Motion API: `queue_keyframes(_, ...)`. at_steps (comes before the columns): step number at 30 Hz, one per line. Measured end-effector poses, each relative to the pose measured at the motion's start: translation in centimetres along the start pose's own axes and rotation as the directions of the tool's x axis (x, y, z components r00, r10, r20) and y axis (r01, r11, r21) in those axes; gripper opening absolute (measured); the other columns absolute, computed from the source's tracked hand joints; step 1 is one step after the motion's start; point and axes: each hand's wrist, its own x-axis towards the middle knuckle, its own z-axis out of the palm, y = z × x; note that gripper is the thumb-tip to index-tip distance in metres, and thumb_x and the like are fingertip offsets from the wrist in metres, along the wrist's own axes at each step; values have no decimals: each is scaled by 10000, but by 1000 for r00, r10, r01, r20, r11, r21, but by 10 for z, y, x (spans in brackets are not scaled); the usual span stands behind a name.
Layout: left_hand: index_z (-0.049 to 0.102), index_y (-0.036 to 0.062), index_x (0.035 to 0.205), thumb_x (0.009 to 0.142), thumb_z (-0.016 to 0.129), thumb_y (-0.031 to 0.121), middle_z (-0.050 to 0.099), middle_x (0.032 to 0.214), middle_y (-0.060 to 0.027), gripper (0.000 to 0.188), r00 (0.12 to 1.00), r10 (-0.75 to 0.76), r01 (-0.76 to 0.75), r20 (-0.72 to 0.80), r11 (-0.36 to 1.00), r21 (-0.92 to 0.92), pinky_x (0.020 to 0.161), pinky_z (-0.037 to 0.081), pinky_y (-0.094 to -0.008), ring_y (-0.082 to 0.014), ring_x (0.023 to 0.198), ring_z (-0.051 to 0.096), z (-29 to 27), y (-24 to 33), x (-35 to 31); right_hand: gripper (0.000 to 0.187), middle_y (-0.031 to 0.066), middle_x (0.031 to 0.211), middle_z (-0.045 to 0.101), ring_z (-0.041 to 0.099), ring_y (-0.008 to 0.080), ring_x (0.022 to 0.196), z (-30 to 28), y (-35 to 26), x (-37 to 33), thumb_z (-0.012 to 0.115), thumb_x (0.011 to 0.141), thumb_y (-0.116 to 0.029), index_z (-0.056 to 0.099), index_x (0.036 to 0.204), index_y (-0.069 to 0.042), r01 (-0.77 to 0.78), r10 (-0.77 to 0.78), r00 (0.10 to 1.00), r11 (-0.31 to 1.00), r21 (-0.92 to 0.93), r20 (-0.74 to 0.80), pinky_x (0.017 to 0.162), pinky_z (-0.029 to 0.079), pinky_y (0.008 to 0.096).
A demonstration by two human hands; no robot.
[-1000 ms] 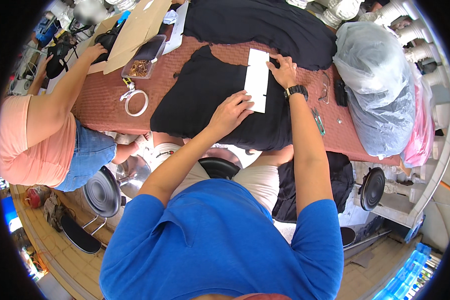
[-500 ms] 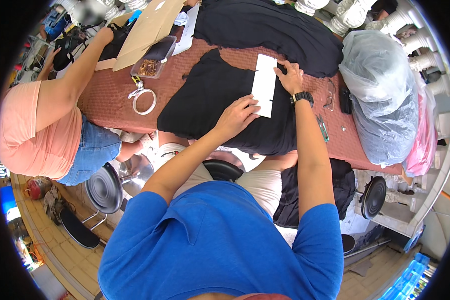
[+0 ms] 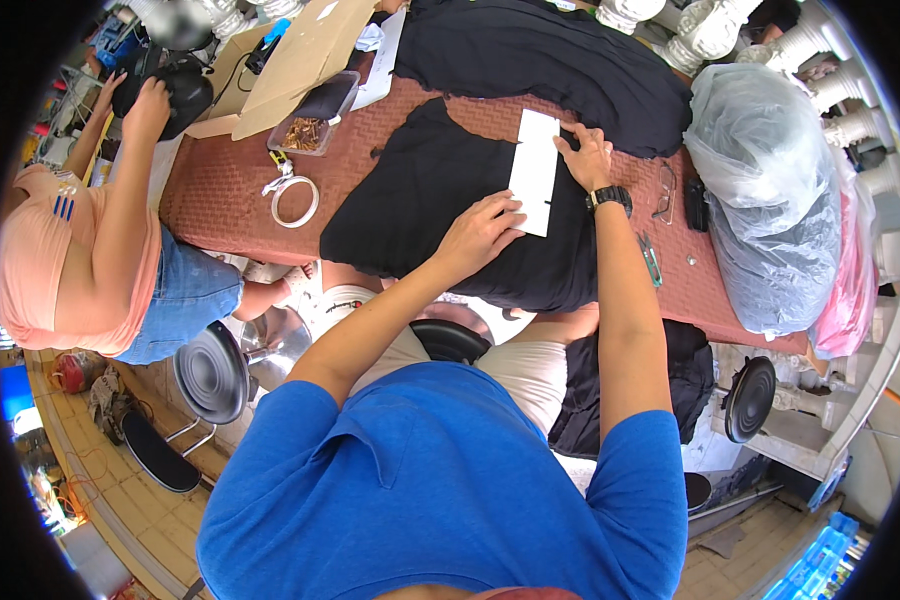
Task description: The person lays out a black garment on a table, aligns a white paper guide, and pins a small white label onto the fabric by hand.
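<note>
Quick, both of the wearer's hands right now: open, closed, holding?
Left hand: open, resting on the near end of the white card.
Right hand: open, spread at the card's far right edge.

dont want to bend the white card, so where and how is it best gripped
Likely best across its two long edges at mid-length, coming from above. The white card lies flat on the black cloth, long and narrow, with its middle uncovered; the left hand rests on its near end and the right hand is by its far right edge.
</note>
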Motion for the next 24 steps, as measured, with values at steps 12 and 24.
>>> queue_keyframes(12, 725, 67, 1061, 872, 762, 148, 667, 1193, -68, 209, 1000, -1, 1, 12, 1000, -4, 999, 528, -398, -280, 1261, 602, 0, 2, 1, 424, 104, 1317, 579, 515, 381, 1238, 6, 10, 4, 726, 877, -453, 682, 1267, -294, 42, -42, 998, 999, 9, -39, 1051, 447, 484)
queue_keyframes(24, 732, 68, 1063, 873, 759, 131, 667, 1197, -64, 202, 1000, -1, 1, 15, 1000, -1, 987, 535, -405, -283, 1253, 608, -2, 1, 3, 414, 89, 1316, 564, 496, 373, 1247, 1, 3, 3, 733, 885, -439, 677, 1270, -297, -16, 15, 1000, 1000, 15, 15, 1077, 430, 473)
